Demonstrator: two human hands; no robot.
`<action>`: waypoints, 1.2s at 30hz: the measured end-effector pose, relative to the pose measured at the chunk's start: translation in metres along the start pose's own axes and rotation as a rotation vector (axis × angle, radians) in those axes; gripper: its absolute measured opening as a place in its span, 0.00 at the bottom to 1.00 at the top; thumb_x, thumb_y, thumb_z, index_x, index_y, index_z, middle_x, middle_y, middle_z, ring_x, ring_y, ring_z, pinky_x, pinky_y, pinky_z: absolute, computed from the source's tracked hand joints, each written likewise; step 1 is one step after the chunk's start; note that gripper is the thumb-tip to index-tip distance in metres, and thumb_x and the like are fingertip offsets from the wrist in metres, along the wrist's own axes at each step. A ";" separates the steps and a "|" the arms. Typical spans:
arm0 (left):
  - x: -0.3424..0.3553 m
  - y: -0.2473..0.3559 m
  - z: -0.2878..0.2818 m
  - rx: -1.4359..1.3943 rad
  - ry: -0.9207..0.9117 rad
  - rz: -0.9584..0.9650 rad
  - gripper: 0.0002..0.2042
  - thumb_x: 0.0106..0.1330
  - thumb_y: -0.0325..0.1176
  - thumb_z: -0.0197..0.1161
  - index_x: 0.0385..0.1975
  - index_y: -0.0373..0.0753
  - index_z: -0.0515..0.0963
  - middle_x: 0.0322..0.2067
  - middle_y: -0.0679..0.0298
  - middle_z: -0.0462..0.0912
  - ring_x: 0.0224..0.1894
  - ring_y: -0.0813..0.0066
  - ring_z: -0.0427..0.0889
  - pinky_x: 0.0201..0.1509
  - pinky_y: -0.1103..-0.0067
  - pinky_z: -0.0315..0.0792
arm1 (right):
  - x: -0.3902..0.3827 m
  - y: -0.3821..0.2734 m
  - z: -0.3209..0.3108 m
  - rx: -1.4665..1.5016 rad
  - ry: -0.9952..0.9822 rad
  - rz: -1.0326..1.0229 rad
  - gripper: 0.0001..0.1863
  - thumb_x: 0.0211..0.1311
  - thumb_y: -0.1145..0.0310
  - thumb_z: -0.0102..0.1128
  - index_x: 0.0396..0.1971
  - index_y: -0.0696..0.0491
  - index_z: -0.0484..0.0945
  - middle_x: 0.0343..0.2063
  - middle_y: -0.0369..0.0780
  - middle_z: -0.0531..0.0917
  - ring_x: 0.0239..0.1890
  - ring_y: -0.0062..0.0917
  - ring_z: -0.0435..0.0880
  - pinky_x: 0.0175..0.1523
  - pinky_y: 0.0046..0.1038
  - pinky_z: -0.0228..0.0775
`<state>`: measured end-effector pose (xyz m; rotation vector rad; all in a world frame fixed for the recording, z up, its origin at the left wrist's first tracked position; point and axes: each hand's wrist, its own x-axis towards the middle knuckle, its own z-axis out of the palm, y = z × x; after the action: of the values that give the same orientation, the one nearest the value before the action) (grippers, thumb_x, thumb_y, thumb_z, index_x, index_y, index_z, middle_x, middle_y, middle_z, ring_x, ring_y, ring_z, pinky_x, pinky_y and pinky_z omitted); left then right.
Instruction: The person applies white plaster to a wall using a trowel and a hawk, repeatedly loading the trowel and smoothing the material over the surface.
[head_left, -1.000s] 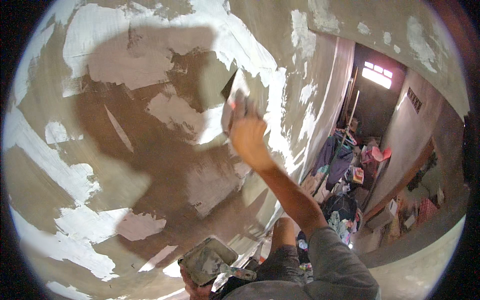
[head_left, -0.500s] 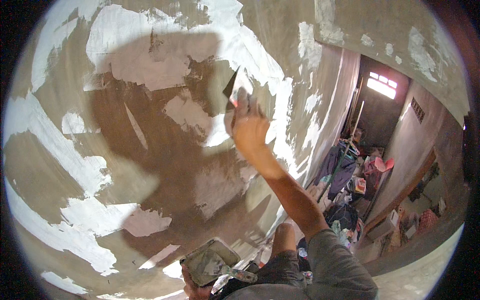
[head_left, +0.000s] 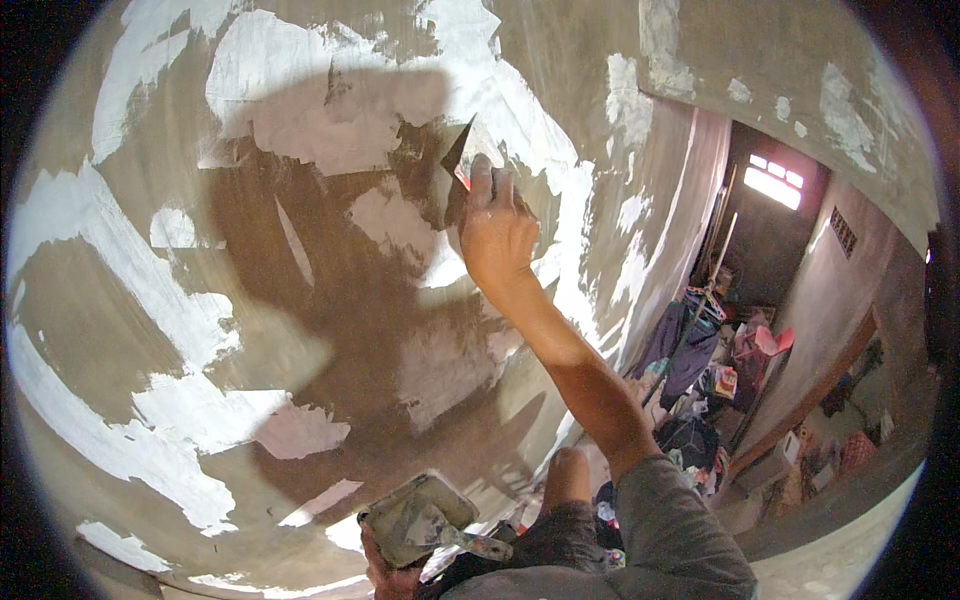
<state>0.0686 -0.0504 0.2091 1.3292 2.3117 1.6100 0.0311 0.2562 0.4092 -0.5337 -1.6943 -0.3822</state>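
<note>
My right hand (head_left: 500, 240) grips a putty knife (head_left: 482, 147) with a pale, wide blade and a bit of red near the handle. Its blade lies at or close to the wall (head_left: 300, 345), beside a thick white patch of filler (head_left: 520, 110). At the bottom, my left hand (head_left: 385, 572) holds a shallow, filler-smeared tray (head_left: 462, 505) by its left side. A second putty knife (head_left: 478, 544) rests in the tray, its speckled handle sticking out to the right. My fingers under the tray are partly hidden.
White filler patches (head_left: 180, 310) cover the brownish wall, and my shadow falls across it. To the right, a narrow passage holds hanging dark clothes (head_left: 680, 340), a red plastic thing (head_left: 773, 341) and piled clutter. A door with bright panes (head_left: 773, 187) stands at its end.
My right hand and the putty knife have moved a little up and left along the wall. The whole view has shifted slightly. My left hand still holds the tray with the second knife.
</note>
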 end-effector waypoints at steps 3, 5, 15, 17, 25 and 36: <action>0.001 0.002 0.001 0.027 -0.003 0.032 0.15 0.53 0.41 0.61 0.36 0.38 0.74 0.35 0.60 0.77 0.36 0.67 0.76 0.39 0.71 0.71 | -0.012 -0.005 0.006 -0.007 0.108 -0.055 0.29 0.48 0.73 0.57 0.54 0.60 0.65 0.36 0.50 0.77 0.32 0.42 0.81 0.33 0.33 0.77; -0.002 0.004 -0.002 0.039 0.019 0.043 0.13 0.52 0.38 0.62 0.33 0.37 0.75 0.32 0.61 0.78 0.34 0.69 0.77 0.37 0.72 0.71 | -0.015 -0.011 0.003 0.099 0.129 -0.096 0.29 0.48 0.72 0.57 0.55 0.60 0.64 0.37 0.51 0.76 0.32 0.43 0.81 0.34 0.33 0.78; 0.001 0.019 -0.007 0.028 0.143 0.074 0.08 0.47 0.30 0.67 0.27 0.38 0.80 0.25 0.62 0.81 0.28 0.70 0.79 0.33 0.77 0.73 | 0.003 -0.007 0.003 0.021 0.153 -0.078 0.28 0.49 0.71 0.57 0.54 0.57 0.67 0.39 0.47 0.76 0.31 0.39 0.81 0.30 0.34 0.76; 0.000 0.022 -0.008 0.018 0.149 0.061 0.07 0.47 0.30 0.67 0.26 0.37 0.80 0.24 0.63 0.81 0.27 0.70 0.79 0.32 0.77 0.73 | 0.017 -0.002 -0.005 -0.033 0.003 0.032 0.26 0.50 0.71 0.57 0.53 0.57 0.68 0.39 0.46 0.77 0.33 0.39 0.81 0.31 0.34 0.76; -0.004 0.004 -0.008 0.122 0.165 0.129 0.08 0.47 0.31 0.67 0.28 0.39 0.80 0.25 0.60 0.82 0.29 0.66 0.81 0.34 0.74 0.74 | 0.030 -0.015 -0.009 -0.007 0.068 -0.023 0.24 0.53 0.72 0.55 0.53 0.55 0.69 0.37 0.45 0.78 0.34 0.38 0.81 0.34 0.33 0.76; -0.013 -0.021 -0.014 0.375 0.069 0.116 0.12 0.45 0.35 0.68 0.30 0.42 0.80 0.30 0.61 0.82 0.35 0.63 0.81 0.42 0.71 0.74 | 0.072 -0.017 -0.003 0.088 0.287 -0.161 0.27 0.44 0.75 0.58 0.50 0.57 0.69 0.32 0.45 0.74 0.31 0.39 0.76 0.35 0.37 0.70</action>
<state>0.0571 -0.0714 0.1942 1.5203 2.7265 1.3088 0.0143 0.2498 0.4813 -0.2631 -1.4721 -0.4742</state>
